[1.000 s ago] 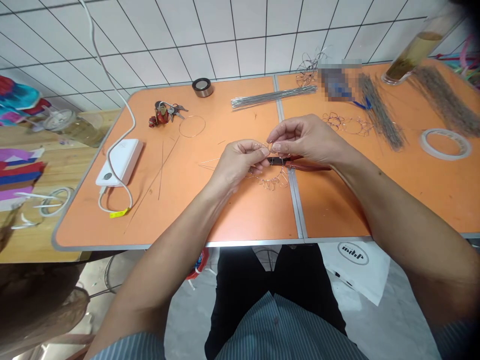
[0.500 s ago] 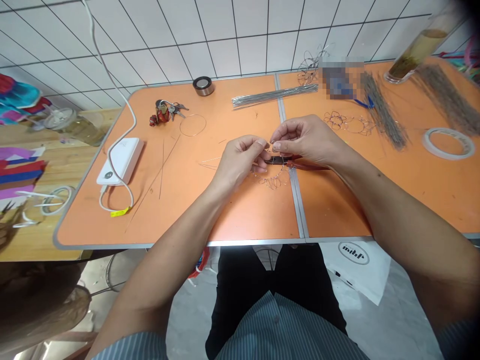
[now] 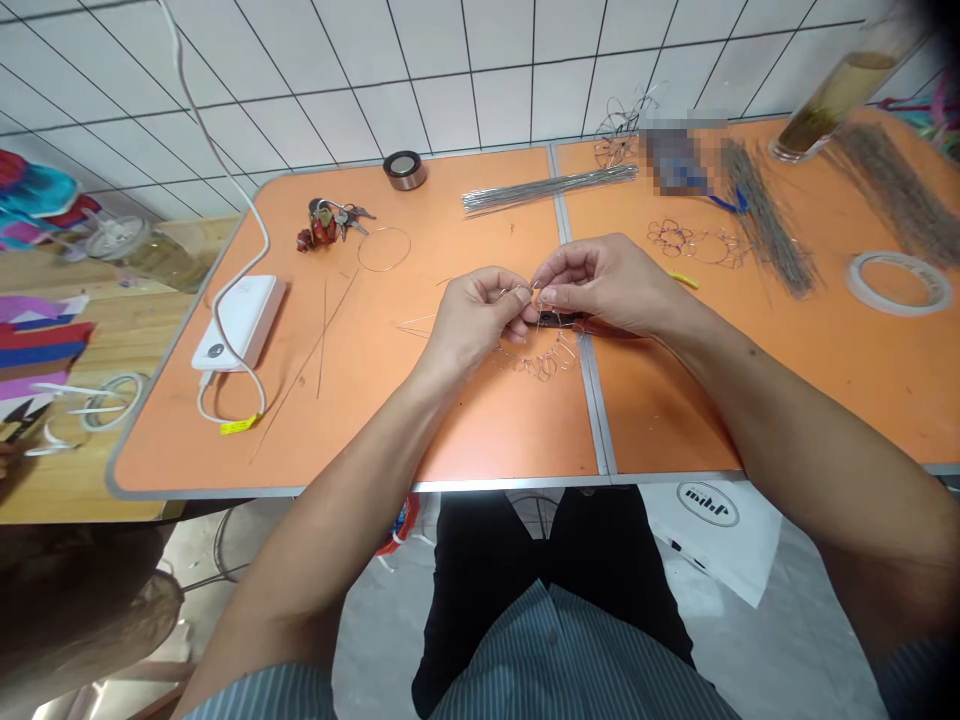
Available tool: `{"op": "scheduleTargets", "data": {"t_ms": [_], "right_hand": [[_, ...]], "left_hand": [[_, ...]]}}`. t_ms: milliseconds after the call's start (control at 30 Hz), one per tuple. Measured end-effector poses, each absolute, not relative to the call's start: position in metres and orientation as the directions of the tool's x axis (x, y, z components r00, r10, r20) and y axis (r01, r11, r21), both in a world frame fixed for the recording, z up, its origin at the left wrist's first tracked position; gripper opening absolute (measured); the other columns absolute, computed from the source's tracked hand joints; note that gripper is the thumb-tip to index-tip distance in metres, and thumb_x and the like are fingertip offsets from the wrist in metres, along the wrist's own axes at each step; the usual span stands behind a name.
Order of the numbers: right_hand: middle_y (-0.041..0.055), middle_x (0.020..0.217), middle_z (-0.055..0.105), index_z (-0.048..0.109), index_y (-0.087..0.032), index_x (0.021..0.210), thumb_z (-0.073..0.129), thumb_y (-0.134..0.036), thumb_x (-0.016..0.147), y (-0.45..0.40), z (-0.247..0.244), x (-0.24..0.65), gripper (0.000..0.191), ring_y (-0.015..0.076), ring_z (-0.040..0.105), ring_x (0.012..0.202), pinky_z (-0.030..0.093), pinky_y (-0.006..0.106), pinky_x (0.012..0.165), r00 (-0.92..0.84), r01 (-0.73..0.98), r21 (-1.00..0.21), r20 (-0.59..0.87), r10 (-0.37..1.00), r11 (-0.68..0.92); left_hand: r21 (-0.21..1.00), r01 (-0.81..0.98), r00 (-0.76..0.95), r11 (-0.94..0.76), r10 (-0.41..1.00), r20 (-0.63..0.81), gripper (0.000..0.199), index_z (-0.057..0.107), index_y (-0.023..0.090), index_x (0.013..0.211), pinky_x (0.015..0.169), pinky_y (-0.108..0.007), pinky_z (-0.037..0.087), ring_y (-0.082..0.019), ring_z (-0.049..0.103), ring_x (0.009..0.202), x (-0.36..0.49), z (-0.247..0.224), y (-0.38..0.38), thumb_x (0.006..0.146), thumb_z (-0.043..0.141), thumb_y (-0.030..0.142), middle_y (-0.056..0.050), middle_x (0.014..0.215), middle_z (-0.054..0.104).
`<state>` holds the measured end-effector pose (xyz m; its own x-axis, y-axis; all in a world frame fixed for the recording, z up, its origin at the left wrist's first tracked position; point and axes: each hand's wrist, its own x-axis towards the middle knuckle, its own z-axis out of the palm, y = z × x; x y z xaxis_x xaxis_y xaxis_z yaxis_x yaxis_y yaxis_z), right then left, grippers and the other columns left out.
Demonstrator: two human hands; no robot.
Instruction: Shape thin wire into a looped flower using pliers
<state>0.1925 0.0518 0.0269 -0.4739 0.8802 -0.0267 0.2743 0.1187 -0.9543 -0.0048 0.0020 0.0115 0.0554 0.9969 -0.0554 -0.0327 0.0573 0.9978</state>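
Observation:
My left hand [image 3: 484,315] and my right hand [image 3: 600,285] meet over the middle of the orange table, fingertips almost touching. Both are closed in a pinch on a thin wire piece [image 3: 541,362], bent into a ring with a row of small loops that hangs below the fingers. Under my right hand lies a pair of pliers [image 3: 556,319] with dark jaws, its handles mostly hidden by the hand. A few loose wires [image 3: 416,325] lie just left of my left hand.
Behind the hands lies a bundle of straight wires [image 3: 547,190]. Keys [image 3: 341,218], a tape roll [image 3: 405,170], a wire ring [image 3: 384,250] and a white power bank [image 3: 240,322] are on the left. Rightward are looped wires [image 3: 697,245], dark wire bundles [image 3: 772,225], a white ring [image 3: 898,284] and a tilted glass [image 3: 832,105].
My right fingertips have shifted slightly left, closer to my left fingers. A yellow handle tip now shows beyond my right wrist. The looped wire stays between the hands.

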Motion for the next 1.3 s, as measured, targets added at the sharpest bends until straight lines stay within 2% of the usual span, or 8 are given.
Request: {"op": "scheduleTargets", "data": {"t_ms": [233, 433, 900, 1100, 1300], "right_hand": [[0.0035, 0.080, 0.079, 0.078, -0.020, 0.086, 0.099, -0.025, 0.078, 0.0536, 0.0237, 0.1907, 0.023, 0.0145, 0.069, 0.065, 0.054, 0.025, 0.052, -0.458, 0.251, -0.967, -0.078, 0.885, 0.045], [0.0026, 0.077, 0.078, 0.077, -0.020, 0.084, 0.098, -0.025, 0.079, 0.0525, 0.0245, 0.1889, 0.022, 0.0135, 0.068, 0.064, 0.053, 0.024, 0.051, -0.443, 0.262, -0.961, -0.044, 0.895, 0.082], [0.0010, 0.076, 0.074, 0.078, -0.023, 0.085, 0.092, -0.020, 0.080, 0.0495, 0.0265, 0.1883, 0.016, 0.0161, 0.064, 0.064, 0.052, 0.030, 0.054, -0.409, 0.302, -0.944, -0.004, 0.912, 0.132], [0.0021, 0.075, 0.074, 0.078, -0.024, 0.083, 0.088, -0.016, 0.079, 0.0485, 0.0284, 0.1867, 0.013, 0.0195, 0.066, 0.068, 0.053, 0.033, 0.056, -0.384, 0.351, -0.925, 0.002, 0.923, 0.148], [0.0016, 0.074, 0.073, 0.078, -0.023, 0.081, 0.085, -0.014, 0.081, 0.0486, 0.0287, 0.1860, 0.011, 0.0172, 0.065, 0.069, 0.049, 0.030, 0.056, -0.387, 0.368, -0.913, 0.024, 0.922, 0.179]], "left_hand": [[0.998, -0.027, 0.057, 0.052, 0.997, -0.050, 0.015, 0.070, 0.016, 0.080, 0.054, -0.017, 0.050, -0.008, 0.063, 0.055, -0.0044, 0.0123, 0.0020, 0.094, 0.076, 0.016, -0.003, 0.072, 0.076], [0.998, -0.009, 0.081, 0.063, 0.995, -0.063, 0.018, 0.070, 0.016, 0.081, 0.054, -0.018, 0.051, -0.008, 0.063, 0.055, -0.0057, 0.0123, 0.0017, 0.093, 0.082, 0.024, -0.003, 0.072, 0.076], [0.985, -0.092, 0.105, 0.147, 0.985, -0.137, 0.022, 0.068, 0.018, 0.080, 0.051, -0.019, 0.048, -0.009, 0.062, 0.052, -0.0028, 0.0143, 0.0002, 0.095, 0.073, 0.033, -0.005, 0.075, 0.078], [0.978, -0.120, 0.115, 0.173, 0.981, -0.159, 0.012, 0.068, 0.018, 0.083, 0.050, -0.020, 0.048, -0.010, 0.063, 0.052, -0.0045, 0.0108, 0.0030, 0.089, 0.073, 0.027, -0.005, 0.074, 0.076], [0.978, -0.083, 0.104, 0.191, 0.978, -0.182, 0.007, 0.066, 0.019, 0.080, 0.049, -0.021, 0.048, -0.011, 0.062, 0.050, -0.0038, 0.0135, 0.0020, 0.087, 0.069, 0.019, -0.004, 0.070, 0.075]]}}
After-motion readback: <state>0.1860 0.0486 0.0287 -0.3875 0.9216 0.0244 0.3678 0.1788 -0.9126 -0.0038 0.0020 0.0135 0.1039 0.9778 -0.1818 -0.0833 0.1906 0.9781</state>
